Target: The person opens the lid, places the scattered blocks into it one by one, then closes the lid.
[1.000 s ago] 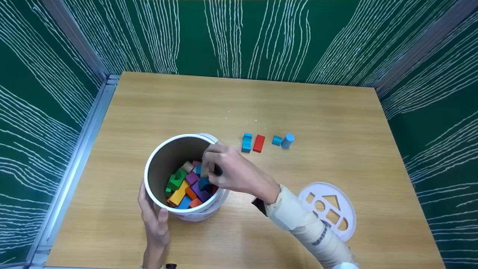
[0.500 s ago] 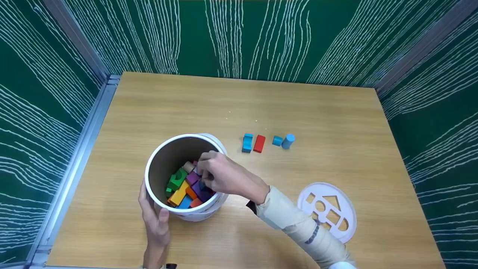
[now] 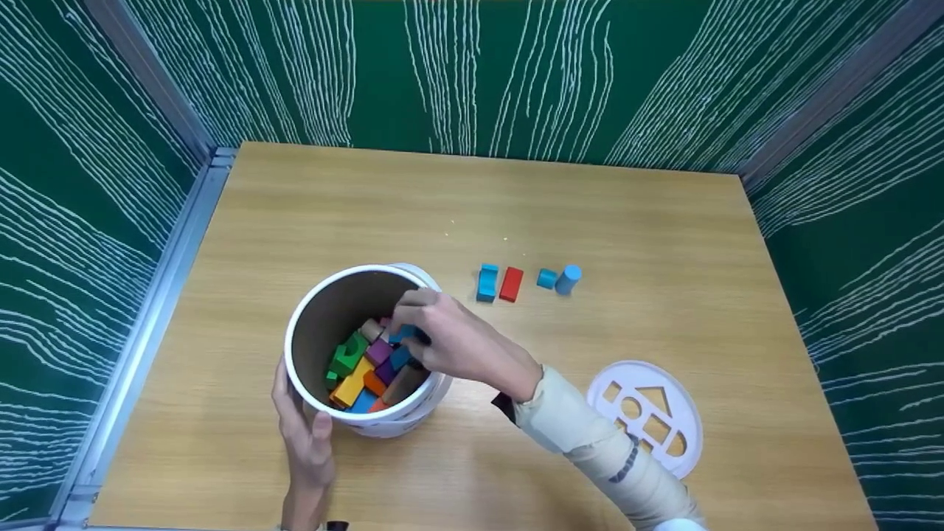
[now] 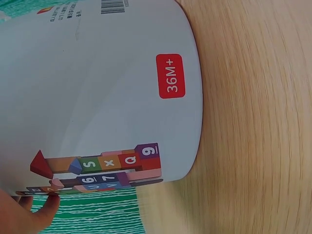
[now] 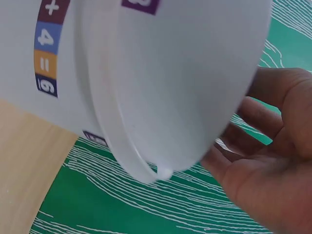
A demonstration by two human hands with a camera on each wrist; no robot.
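In the head view a white bucket (image 3: 299, 310) tilts slightly, with several coloured blocks inside. My left hand (image 3: 304, 435) grips its left side, thumb near the rim; in the left wrist view its fingers (image 4: 44, 212) lie against the printed wall. My right hand (image 3: 461, 339) reaches over the right rim, fingers bent and thumb apart, above a blue block (image 3: 402, 334). Its fingertips are partly hidden, and I see nothing plainly held. A plain wooden block (image 3: 405, 383) lies below it, beside a yellow block (image 3: 350, 383) and a green block (image 3: 349, 354).
Right of the bucket on the table (image 3: 472, 192) stand a blue notched block (image 3: 487, 283), a red block (image 3: 511, 285), a small blue block (image 3: 546, 278) and a blue cylinder (image 3: 568, 279). A white lid with shaped holes (image 3: 689, 420) lies at right, partly under the right forearm.
The wooden block, in my right hand a second ago, now lies lower right among the blocks. My right hand dipped deeper, then rose slightly with its fingers apart. My left hand stays put.
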